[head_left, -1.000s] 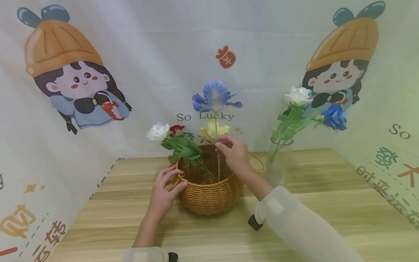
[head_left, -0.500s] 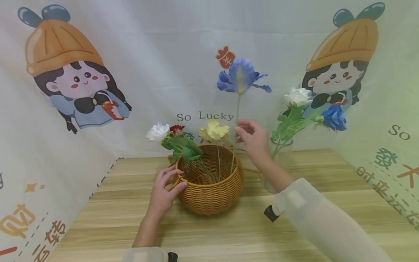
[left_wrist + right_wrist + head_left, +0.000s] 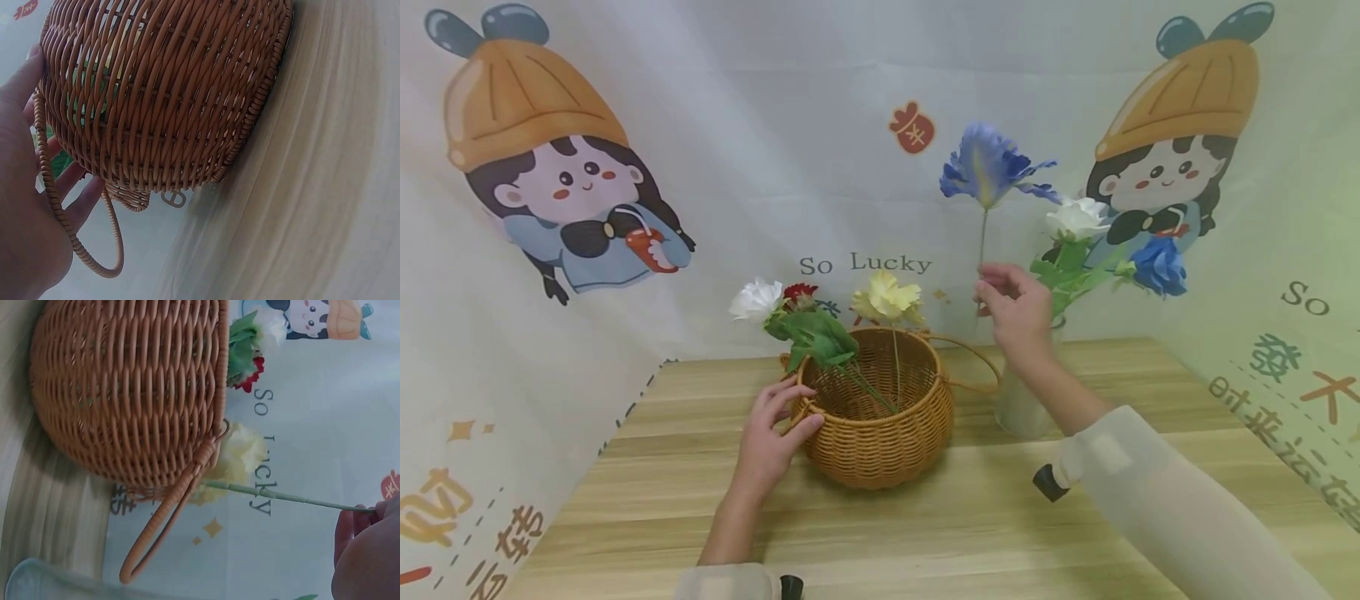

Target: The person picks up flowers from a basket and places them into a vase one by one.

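Note:
My right hand (image 3: pixel 1022 312) pinches the thin stem of a blue-purple artificial iris (image 3: pixel 988 167), raised between the wicker basket (image 3: pixel 880 450) and the glass vase (image 3: pixel 1018 408). The bare lower stem hangs below the fingers in the right wrist view. My left hand (image 3: pixel 767 442) grips the basket's left rim, thumb in front. In the left wrist view, a loop handle (image 3: pixel 112 269) hangs beside that hand. Standing in the basket are a white flower (image 3: pixel 756 298), a dark red flower (image 3: pixel 799 295) and a yellow flower (image 3: pixel 889 297). My right hand and forearm partly hide the vase.
A white rose (image 3: pixel 1078 218) and a blue rose (image 3: pixel 1159 267) lean out of the vase at right. The basket's other handle (image 3: pixel 977 387) sticks out towards the vase. Behind the wooden table (image 3: pixel 880 542) hangs a printed white cloth (image 3: pixel 760 125).
My right hand has lifted the iris up out of the basket and carried it right, to just in front of the vase. My left hand stays on the basket rim.

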A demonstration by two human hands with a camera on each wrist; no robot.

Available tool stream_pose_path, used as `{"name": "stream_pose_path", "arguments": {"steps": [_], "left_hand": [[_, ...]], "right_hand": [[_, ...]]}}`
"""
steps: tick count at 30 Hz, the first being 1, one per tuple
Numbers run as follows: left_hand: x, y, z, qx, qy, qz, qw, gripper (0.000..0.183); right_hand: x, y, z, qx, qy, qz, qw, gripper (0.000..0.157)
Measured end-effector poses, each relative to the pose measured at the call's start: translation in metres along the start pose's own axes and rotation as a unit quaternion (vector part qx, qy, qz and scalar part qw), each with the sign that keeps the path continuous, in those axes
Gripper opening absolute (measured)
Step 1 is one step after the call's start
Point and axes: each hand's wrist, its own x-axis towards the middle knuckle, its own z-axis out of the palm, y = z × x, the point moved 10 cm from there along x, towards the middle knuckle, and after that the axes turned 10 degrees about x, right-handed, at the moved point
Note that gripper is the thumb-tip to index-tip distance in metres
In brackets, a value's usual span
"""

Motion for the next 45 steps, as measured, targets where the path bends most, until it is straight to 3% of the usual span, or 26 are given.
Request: {"name": "stream_pose_path", "arguments": {"steps": [9, 16, 21, 31, 45], "left_hand": [[0.000, 0.001, 0.001, 0.003, 0.004, 0.003, 1.0000, 0.031], [0.000, 0.000, 0.000, 0.002, 0.004, 0.001, 1.0000, 0.032], [0.000, 0.000, -0.001, 0.002, 0.005, 0.002, 1.0000, 0.032], [0.000, 0.001, 0.000, -0.001, 0.005, 0.005, 1.0000, 0.031], [0.000, 0.001, 0.000, 0.000, 0.007, 0.006, 1.0000, 0.031]], "right_hand": [[0.000, 0.002, -0.026, -0.097, 0.014, -0.011, 0.995, 0.017], [0.004, -0.013, -0.029, -0.162, 0.013, -0.071, 0.984, 0.015], [0.008, -0.020, -0.028, -0.162, 0.013, -0.074, 0.984, 0.015], [0.020, -0.033, -0.041, -0.150, 0.052, -0.061, 0.985, 0.016], [0.028, -0.059, -0.043, -0.135, 0.076, -0.125, 0.980, 0.016]]}}
